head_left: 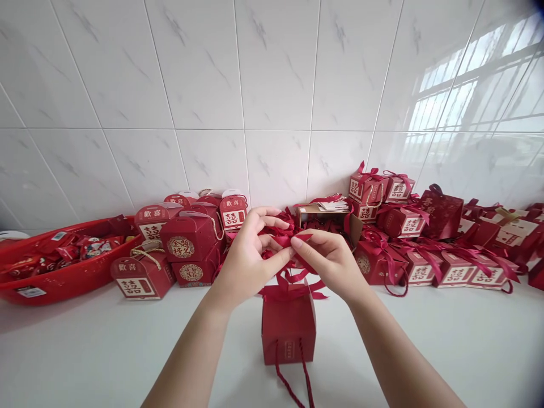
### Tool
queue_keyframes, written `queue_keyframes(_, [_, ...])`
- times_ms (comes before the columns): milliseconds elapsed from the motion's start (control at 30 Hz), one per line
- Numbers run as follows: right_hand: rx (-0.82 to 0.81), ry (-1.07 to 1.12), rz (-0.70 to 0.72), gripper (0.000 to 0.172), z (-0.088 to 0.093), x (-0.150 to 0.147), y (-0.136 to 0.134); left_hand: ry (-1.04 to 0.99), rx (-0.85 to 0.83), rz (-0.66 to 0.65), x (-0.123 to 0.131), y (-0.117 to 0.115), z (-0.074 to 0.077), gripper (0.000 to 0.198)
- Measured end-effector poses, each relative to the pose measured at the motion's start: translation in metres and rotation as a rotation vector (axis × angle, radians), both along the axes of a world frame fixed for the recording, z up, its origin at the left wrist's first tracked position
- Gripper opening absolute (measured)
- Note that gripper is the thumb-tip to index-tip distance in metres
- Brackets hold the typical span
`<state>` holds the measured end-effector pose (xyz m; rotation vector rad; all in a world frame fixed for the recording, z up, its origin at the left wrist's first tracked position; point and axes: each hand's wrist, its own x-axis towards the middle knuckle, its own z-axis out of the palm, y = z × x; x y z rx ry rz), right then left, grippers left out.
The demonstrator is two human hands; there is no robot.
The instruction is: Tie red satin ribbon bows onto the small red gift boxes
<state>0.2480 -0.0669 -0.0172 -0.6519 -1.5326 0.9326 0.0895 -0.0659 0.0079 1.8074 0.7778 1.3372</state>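
Note:
A red gift box stands on the white table right below my hands, with a dark red rope handle hanging down its near side. Red ribbon lies over the top of the box in loops. Above it, my left hand pinches red ribbon from the left, fingers curled. From the right, my right hand holds the ribbon between thumb and fingers. The fingertips of both hands meet at the ribbon. More red ribbon shows behind the fingers, and part of it is hidden by them.
A red plastic basket of wrapped sweets stands at the left. Stacked red boxes are beside it. Behind my hands sits an open carton with cards and ribbon. Several ribbon-tied boxes line the right, along the tiled wall.

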Motion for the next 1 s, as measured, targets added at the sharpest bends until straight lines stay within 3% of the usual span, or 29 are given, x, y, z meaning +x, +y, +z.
queue_keyframes(233, [0.030,0.032,0.089,0.025,0.001,0.006,0.025,0.079,-0.223,-0.102,-0.004,0.012,0.001,0.028])
queue_keyframes(333, [0.208,-0.151,0.024,0.024,0.005,0.015,0.033,-0.005,-0.235,-0.055,0.002,0.023,-0.008,0.022])
queue_keyframes(400, [0.431,-0.355,-0.060,0.022,0.007,0.021,0.035,-0.055,-0.154,0.007,-0.008,0.029,-0.017,0.010])
queue_keyframes(467, [0.683,-0.571,-0.140,0.024,0.008,0.027,0.035,-0.083,-0.037,0.065,-0.040,0.033,-0.028,0.012])
queue_keyframes(533, [0.886,-0.739,-0.208,0.027,0.007,0.032,0.034,-0.082,0.010,0.092,-0.092,0.038,-0.038,0.021])
queue_keyframes(633, [1.066,-0.896,-0.298,0.027,0.006,0.036,0.033,0.367,0.151,-0.094,-0.172,0.045,-0.048,0.012])
queue_keyframes(700, [1.147,-0.959,-0.347,0.025,0.004,0.038,0.032,0.427,0.192,-0.048,-0.198,0.043,-0.052,0.019])
queue_keyframes(800, [1.189,-1.004,-0.415,0.025,0.001,0.038,0.030,0.135,0.250,0.193,-0.179,0.023,-0.054,0.023])
queue_keyframes(867, [1.156,-0.990,-0.452,0.025,-0.004,0.035,0.028,0.024,0.281,0.281,-0.137,0.007,-0.052,0.016])
queue_keyframes(1000, [0.954,-0.826,-0.532,0.026,-0.017,0.030,0.018,0.034,0.340,0.299,-0.044,-0.005,-0.040,0.024])
